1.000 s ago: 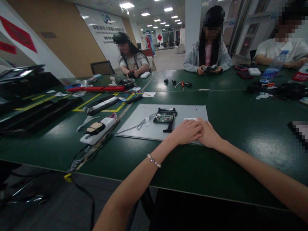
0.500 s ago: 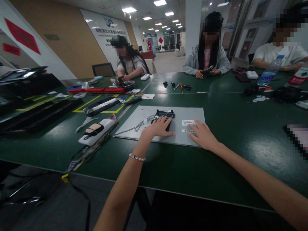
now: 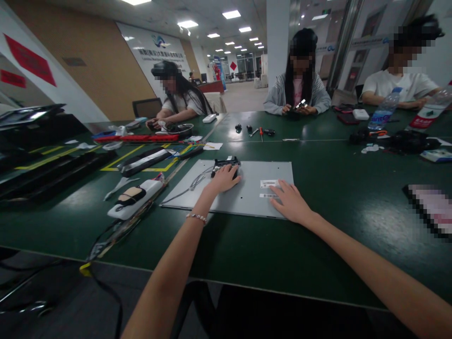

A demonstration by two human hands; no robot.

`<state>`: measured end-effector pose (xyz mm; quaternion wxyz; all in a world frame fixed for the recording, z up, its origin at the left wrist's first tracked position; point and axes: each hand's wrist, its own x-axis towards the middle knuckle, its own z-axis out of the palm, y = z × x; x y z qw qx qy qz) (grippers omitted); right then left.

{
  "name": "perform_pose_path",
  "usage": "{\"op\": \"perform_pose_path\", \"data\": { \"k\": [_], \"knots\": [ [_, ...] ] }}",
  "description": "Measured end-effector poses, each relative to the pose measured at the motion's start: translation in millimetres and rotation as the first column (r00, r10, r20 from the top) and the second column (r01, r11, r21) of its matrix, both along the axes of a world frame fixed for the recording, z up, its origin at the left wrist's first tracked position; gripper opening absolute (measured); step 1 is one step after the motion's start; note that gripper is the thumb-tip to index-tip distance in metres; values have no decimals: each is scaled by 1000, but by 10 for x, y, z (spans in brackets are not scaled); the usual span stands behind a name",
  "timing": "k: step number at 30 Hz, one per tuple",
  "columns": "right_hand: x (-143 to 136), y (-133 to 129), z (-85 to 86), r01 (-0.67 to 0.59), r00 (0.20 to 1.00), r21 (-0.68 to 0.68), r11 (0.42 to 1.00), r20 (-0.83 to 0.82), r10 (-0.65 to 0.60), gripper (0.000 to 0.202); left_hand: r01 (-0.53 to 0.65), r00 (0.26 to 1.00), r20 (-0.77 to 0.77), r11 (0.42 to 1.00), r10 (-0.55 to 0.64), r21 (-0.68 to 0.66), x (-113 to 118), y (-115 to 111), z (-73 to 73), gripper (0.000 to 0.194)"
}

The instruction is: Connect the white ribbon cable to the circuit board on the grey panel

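A flat grey metal panel (image 3: 252, 205) lies on the green table before me, with white labels and a thin grey cable (image 3: 197, 181) on its left part. Near the panel's far edge sits a black-framed circuit board (image 3: 228, 161), partly covered. My left hand (image 3: 224, 180) rests over this board, fingers stretched out and thumb apart. On the right part of the panel, my right hand (image 3: 292, 202) lies with fingers spread by the white label (image 3: 269, 183).
Left of the panel stand a white power strip (image 3: 122, 209) with a beige-and-black item on it, and black trays. Small tools, one an orange screwdriver (image 3: 262, 134), lie beyond. Bottles (image 3: 384, 110) and a blurred phone-like item (image 3: 431, 207) are at right. Several people sit across.
My left hand has slid with the circuit board toward the panel's far left, uncovering a hole in the panel. My right hand stays by the labels. The view has shifted slightly.
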<state>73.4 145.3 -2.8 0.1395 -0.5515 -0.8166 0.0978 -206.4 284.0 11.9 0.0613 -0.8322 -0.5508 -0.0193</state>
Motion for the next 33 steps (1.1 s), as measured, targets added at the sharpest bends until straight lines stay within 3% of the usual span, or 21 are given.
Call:
{"op": "perform_pose_path", "data": {
  "k": [3, 7, 13, 21, 25, 30, 33],
  "knots": [
    [1, 5, -2, 0, 1000, 2, 1000, 5, 0, 58, 34, 998, 54, 998, -37, 54, -114, -104, 102, 58],
    [1, 0, -4, -6, 1000, 5, 1000, 6, 6, 57, -56, 998, 48, 989, 50, 140, -462, -286, 253, 47],
    [9, 4, -31, -1, 1000, 7, 1000, 12, 1, 58, -133, 989, -59, 988, 138, 78, -918, -456, 256, 43],
    [8, -22, 3, -3, 1000, 1, 1000, 16, 3, 58, -25, 999, 28, 997, 27, -72, -1019, -490, 312, 49],
    [16, -28, 10, -9, 1000, -5, 1000, 10, 9, 58, 57, 996, 70, 996, -53, -65, -1076, -550, 307, 44],
    [20, -21, 1, -13, 1000, -5, 1000, 7, 13, 58, 80, 997, -2, 996, -80, -36, -1090, -559, 223, 41],
    [13, -16, -6, -4, 1000, 9, 1000, 24, 4, 57, 24, 997, -75, 1000, -24, -9, -1068, -566, 228, 39]
  ]
}}
